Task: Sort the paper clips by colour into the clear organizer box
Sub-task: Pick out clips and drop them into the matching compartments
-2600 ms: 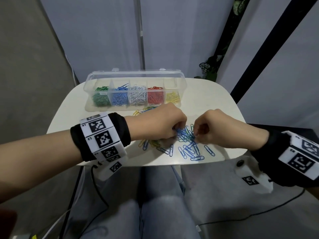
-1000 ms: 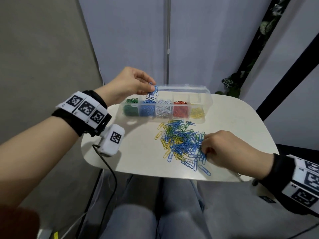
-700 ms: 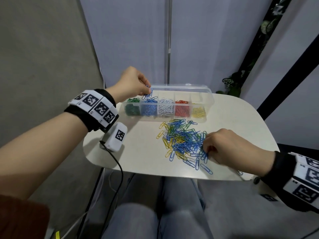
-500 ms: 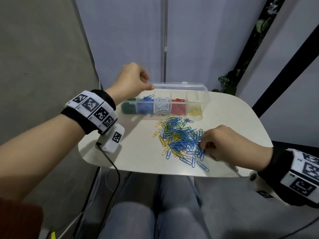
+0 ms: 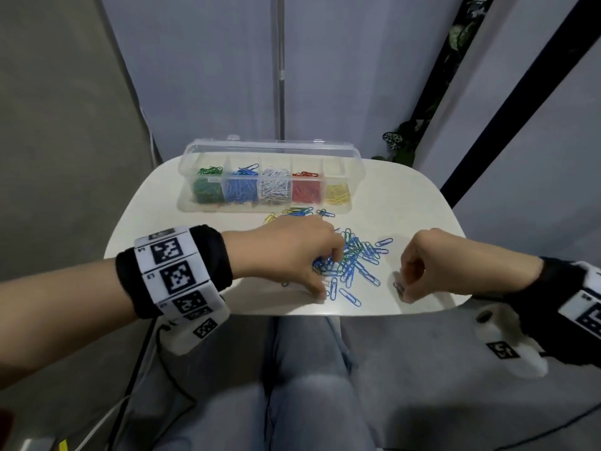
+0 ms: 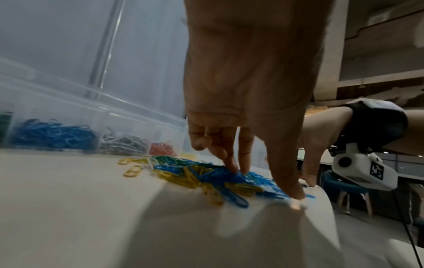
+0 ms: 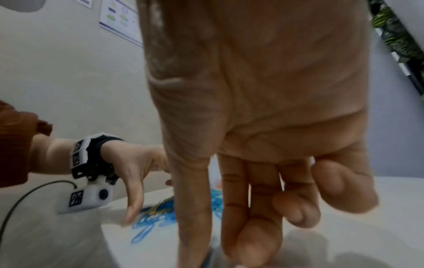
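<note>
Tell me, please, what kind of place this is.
Probably a partitioned corner of an office or a recording space. A small round-cornered white table stands before grey partition panels, a leafy green plant beside them. The right wrist view shows a printed poster on a wall.

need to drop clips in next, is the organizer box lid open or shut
Open. The clear organizer box has its lid tipped up behind the compartments, leaving all five uncovered from above.

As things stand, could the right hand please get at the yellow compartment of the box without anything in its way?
Probably yes: the right hand is at the table's near edge, and the yellow compartment is open-topped, with only bare table between.
</note>
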Available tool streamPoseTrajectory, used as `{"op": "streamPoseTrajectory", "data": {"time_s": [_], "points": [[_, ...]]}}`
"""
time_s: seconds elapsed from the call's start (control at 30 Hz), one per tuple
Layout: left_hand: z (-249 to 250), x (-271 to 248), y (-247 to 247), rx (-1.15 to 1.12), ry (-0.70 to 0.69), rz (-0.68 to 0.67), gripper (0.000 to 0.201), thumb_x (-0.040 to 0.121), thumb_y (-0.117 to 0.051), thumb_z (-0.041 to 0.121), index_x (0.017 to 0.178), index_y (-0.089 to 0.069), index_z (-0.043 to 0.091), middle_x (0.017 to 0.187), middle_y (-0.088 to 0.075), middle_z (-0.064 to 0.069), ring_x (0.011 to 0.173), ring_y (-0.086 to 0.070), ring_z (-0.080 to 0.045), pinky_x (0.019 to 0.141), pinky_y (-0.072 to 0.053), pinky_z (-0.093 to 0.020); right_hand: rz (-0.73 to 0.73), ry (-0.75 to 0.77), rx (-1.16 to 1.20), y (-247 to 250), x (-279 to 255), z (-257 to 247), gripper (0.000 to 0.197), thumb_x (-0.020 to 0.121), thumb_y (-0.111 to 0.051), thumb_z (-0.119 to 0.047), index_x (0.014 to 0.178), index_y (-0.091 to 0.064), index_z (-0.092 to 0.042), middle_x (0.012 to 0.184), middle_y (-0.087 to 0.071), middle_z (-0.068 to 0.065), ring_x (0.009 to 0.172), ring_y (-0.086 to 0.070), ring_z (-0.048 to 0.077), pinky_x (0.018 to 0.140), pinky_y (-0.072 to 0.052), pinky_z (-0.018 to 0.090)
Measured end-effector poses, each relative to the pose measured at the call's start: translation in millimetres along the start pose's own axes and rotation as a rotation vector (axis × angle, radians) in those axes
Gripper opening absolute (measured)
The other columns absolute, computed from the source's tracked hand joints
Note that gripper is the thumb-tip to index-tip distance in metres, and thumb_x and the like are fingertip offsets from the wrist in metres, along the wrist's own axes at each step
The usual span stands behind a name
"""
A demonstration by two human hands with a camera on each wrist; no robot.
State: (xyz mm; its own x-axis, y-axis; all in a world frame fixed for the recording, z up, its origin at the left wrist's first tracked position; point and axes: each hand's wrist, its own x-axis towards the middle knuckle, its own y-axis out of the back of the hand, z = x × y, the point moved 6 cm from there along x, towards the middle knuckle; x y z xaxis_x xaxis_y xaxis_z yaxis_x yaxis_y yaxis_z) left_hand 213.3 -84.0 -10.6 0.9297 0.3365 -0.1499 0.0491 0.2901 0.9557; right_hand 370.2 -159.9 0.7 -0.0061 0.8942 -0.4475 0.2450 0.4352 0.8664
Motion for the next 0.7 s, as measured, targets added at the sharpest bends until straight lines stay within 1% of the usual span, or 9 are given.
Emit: {"op": "streamPoseTrajectory", "data": {"time_s": [0.07,0.13,0.2,0.3,0.4,0.5,0.57,0.63,0.7], "points": [[0,2,-3,0.035,0.036,0.028,0.055,0.064,-0.076,0.057,0.103,-0.050,0.028,0.099,-0.051,0.010,0.091,-0.042,-0.009,0.074,-0.042,-0.035,0.023,0.030,0.021,-3,3,-4,0.015,0.072,-0.080,-0.023,0.069,-0.070,-0.013,0.064,-0.065,-0.004,0.050,-0.048,0.003,0.051,-0.037,0.013],[-1,2,-4,0.030,0.061,0.062,0.057,0.064,-0.075,0.056,0.105,-0.049,0.026,0.099,-0.051,0.009,0.090,-0.042,-0.010,0.072,-0.041,-0.034,0.070,0.075,0.040,-2,9,-12,0.008,0.074,-0.078,-0.019,0.072,-0.072,-0.013,0.066,-0.066,-0.004,0.055,-0.051,0.004,0.056,-0.040,0.015],[0,4,-4,0.011,0.082,0.073,0.050,0.068,-0.075,0.052,0.103,-0.050,0.025,0.097,-0.052,0.008,0.087,-0.045,-0.012,0.069,-0.041,-0.034,0.123,0.130,0.037,-1,17,-21,0.003,0.074,-0.075,-0.013,0.074,-0.073,-0.013,0.064,-0.065,-0.005,0.055,-0.051,0.005,0.058,-0.041,0.017],[1,7,-3,-0.017,0.109,0.077,0.035,0.070,-0.076,0.039,0.094,-0.057,0.022,0.090,-0.057,0.007,0.083,-0.050,-0.015,0.066,-0.043,-0.033,0.188,0.195,0.029,1,25,-33,0.008,0.074,-0.071,-0.006,0.076,-0.073,-0.013,0.065,-0.066,-0.004,0.058,-0.053,0.009,0.062,-0.044,0.022],[2,10,-3,-0.016,0.123,0.086,0.021,0.073,-0.073,0.027,0.089,-0.061,0.020,0.086,-0.062,0.004,0.078,-0.052,-0.015,0.063,-0.043,-0.032,0.217,0.205,0.047,3,28,-37,0.007,0.073,-0.074,-0.014,0.077,-0.069,-0.015,0.066,-0.064,-0.006,0.062,-0.055,0.013,0.064,-0.046,0.027],[-2,12,-2,-0.056,0.141,0.115,0.019,0.076,-0.071,0.019,0.093,-0.064,0.018,0.089,-0.066,0.004,0.083,-0.057,-0.015,0.068,-0.044,-0.029,0.217,0.208,0.050,0,26,-39,0.027,0.067,-0.082,-0.033,0.080,-0.064,-0.017,0.065,-0.060,-0.007,0.060,-0.051,0.011,0.062,-0.045,0.028],[-2,12,0,-0.095,0.145,0.129,0.021,0.075,-0.072,0.016,0.096,-0.067,0.016,0.090,-0.069,0.003,0.085,-0.060,-0.014,0.069,-0.044,-0.026,0.219,0.212,0.039,-3,24,-40,0.034,0.064,-0.083,-0.040,0.081,-0.062,-0.018,0.066,-0.060,-0.004,0.060,-0.050,0.012,0.062,-0.045,0.031],[-2,12,1,-0.110,0.146,0.133,0.019,0.075,-0.071,0.013,0.094,-0.070,0.015,0.087,-0.070,0.002,0.082,-0.062,-0.013,0.068,-0.042,-0.022,0.226,0.213,0.010,-4,24,-42,0.034,0.065,-0.082,-0.040,0.077,-0.059,-0.018,0.066,-0.058,-0.002,0.060,-0.048,0.015,0.061,-0.043,0.033],[-2,12,2,-0.108,0.142,0.135,0.014,0.075,-0.068,0.013,0.088,-0.072,0.015,0.082,-0.071,0.003,0.077,-0.063,-0.013,0.065,-0.041,-0.020,0.227,0.222,-0.014,-4,25,-46,0.032,0.067,-0.080,-0.033,0.069,-0.054,-0.015,0.064,-0.056,-0.001,0.060,-0.046,0.019,0.061,-0.041,0.035]]}}
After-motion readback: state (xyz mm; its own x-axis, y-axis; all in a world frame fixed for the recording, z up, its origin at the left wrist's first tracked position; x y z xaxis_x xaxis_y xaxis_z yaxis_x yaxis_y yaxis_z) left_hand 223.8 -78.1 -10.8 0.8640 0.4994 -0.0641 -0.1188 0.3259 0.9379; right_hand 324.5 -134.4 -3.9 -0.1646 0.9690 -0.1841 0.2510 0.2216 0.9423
